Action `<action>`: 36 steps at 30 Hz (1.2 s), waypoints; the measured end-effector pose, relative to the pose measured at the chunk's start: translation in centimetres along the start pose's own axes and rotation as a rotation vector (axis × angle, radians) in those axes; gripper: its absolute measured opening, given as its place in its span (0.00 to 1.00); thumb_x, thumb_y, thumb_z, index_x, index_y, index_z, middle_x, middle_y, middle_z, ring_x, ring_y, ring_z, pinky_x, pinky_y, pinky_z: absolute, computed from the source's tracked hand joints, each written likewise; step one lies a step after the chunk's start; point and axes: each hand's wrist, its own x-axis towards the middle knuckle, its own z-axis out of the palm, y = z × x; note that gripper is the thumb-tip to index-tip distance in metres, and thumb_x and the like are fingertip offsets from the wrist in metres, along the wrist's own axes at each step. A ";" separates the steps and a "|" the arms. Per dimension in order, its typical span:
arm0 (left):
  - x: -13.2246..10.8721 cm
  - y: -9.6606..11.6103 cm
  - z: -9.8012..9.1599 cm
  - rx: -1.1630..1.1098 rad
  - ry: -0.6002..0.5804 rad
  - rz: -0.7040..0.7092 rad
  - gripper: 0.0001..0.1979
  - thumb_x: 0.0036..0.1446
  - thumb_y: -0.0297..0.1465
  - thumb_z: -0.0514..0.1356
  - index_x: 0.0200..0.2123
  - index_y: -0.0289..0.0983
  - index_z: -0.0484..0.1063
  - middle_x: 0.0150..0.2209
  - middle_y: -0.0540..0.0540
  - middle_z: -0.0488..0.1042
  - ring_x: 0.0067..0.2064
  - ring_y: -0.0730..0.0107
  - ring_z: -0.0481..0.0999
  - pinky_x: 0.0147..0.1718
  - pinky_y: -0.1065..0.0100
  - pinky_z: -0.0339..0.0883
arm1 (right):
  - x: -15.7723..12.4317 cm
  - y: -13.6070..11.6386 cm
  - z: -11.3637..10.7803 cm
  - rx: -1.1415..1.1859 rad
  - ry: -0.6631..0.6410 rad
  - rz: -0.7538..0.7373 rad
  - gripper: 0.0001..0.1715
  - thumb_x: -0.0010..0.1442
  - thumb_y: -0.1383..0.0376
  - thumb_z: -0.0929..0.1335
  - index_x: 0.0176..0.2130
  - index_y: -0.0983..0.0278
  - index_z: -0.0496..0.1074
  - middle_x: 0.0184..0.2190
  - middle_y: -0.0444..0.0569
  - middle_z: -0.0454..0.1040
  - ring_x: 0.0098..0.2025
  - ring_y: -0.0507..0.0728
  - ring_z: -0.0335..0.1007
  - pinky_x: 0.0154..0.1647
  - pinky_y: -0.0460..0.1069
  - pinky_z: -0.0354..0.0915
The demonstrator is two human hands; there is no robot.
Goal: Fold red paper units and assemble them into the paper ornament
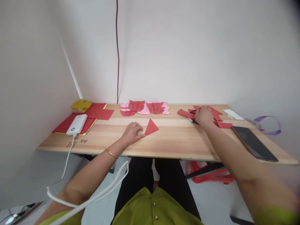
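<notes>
A small red paper triangle lies flat near the middle of the wooden table. Beside it rests my left hand, fingers loosely bent and apart from the thumb, whose tip reaches the triangle's lower left corner. Over to the right, my right hand is closed around black-handled scissors, partly hidden by the fingers. Red paper scraps lie under and around that hand.
Pink and red cut-paper pieces lie along the wall. At left are red paper sheets, a white power bank with a cable, and a yellow packet. A dark phone sits at right, near a purple strap.
</notes>
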 end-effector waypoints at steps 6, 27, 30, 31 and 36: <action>0.0 -0.2 0.1 -0.017 0.010 0.015 0.16 0.49 0.42 0.63 0.37 0.38 0.72 0.39 0.43 0.70 0.43 0.61 0.67 0.46 0.59 0.59 | -4.4 -5.7 0.7 0.140 -0.194 -0.529 0.16 0.61 0.63 0.60 0.43 0.66 0.72 0.44 0.57 0.73 0.48 0.62 0.67 0.49 0.54 0.62; 1.5 0.4 -0.4 -0.807 0.154 -0.407 0.16 0.52 0.43 0.58 0.28 0.35 0.73 0.30 0.46 0.74 0.34 0.67 0.71 0.37 0.66 0.62 | -16.4 -13.1 -1.2 1.058 -0.874 -0.514 0.16 0.58 0.59 0.67 0.46 0.61 0.68 0.41 0.47 0.75 0.42 0.57 0.72 0.42 0.51 0.67; 3.0 1.4 -0.9 -1.270 0.159 -0.477 0.19 0.51 0.46 0.59 0.29 0.33 0.73 0.29 0.44 0.74 0.31 0.70 0.72 0.36 0.66 0.64 | -13.0 -14.3 0.0 1.219 -0.902 -0.389 0.21 0.55 0.60 0.68 0.49 0.60 0.65 0.42 0.47 0.75 0.44 0.57 0.73 0.44 0.52 0.68; 3.6 1.7 -0.9 -1.364 0.139 -0.467 0.21 0.51 0.47 0.59 0.29 0.33 0.73 0.28 0.44 0.74 0.30 0.71 0.72 0.35 0.67 0.65 | -12.2 -14.7 0.7 1.227 -0.888 -0.374 0.22 0.54 0.60 0.69 0.48 0.60 0.65 0.42 0.47 0.75 0.44 0.57 0.73 0.45 0.53 0.68; 6.3 2.1 -0.3 -1.293 0.169 -0.419 0.14 0.43 0.38 0.67 0.26 0.34 0.71 0.26 0.49 0.71 0.28 0.75 0.69 0.32 0.71 0.63 | -9.8 -15.2 4.1 1.171 -0.810 -0.379 0.20 0.52 0.62 0.69 0.46 0.61 0.66 0.43 0.49 0.75 0.44 0.57 0.73 0.42 0.52 0.69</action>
